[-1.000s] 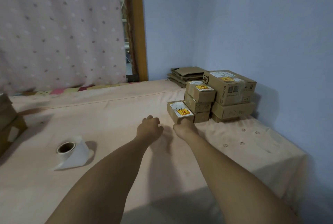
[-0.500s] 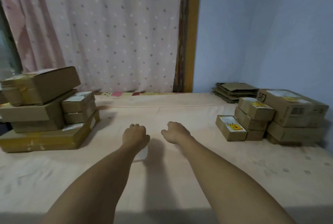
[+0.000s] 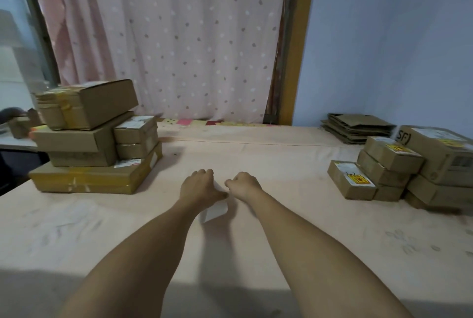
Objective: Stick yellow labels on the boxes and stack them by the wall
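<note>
Head view: on the pink sheet (image 3: 256,159) the unlabelled stack (image 3: 84,138) sits left, the labelled stack (image 3: 399,169) right, by the wall (image 3: 384,48). I judge I'm fetching a yellow label. My left hand (image 3: 197,185) and right hand (image 3: 243,185) hover close together, fingers hidden; gripping or not, I cannot tell. The label roll (image 3: 216,211) lies under my left hand, white tail lengthwise toward me; next, peel one cleanly.

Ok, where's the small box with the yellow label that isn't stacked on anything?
Head view, right side: the small box lies on the pink sheet, against the front-left foot of the labelled stack by the blue wall.
</note>
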`<act>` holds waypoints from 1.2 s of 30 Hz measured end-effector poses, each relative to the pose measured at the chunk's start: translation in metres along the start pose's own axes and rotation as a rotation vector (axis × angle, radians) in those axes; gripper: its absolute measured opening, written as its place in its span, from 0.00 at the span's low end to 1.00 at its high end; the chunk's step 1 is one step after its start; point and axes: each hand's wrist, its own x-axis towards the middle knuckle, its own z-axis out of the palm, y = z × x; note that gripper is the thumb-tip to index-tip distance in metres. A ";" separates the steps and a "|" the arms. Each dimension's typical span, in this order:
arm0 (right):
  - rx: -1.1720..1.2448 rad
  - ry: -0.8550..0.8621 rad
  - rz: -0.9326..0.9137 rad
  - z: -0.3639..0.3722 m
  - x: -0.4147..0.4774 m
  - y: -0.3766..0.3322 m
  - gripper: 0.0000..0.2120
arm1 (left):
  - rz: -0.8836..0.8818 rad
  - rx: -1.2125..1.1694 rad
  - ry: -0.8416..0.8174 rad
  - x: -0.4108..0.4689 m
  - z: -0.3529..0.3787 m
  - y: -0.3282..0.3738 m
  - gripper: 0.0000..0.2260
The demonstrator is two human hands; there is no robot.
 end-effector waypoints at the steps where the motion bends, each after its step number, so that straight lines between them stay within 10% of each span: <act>1: 0.044 -0.017 0.018 0.000 0.000 -0.001 0.11 | -0.021 -0.060 0.014 -0.002 0.000 0.000 0.26; 13: 0.260 -0.189 0.182 0.022 -0.006 0.007 0.14 | -0.128 -0.301 -0.166 -0.004 -0.002 -0.014 0.09; 36: 0.751 -0.092 0.036 0.029 0.007 -0.028 0.07 | -0.216 -1.042 -0.115 -0.015 -0.054 -0.046 0.11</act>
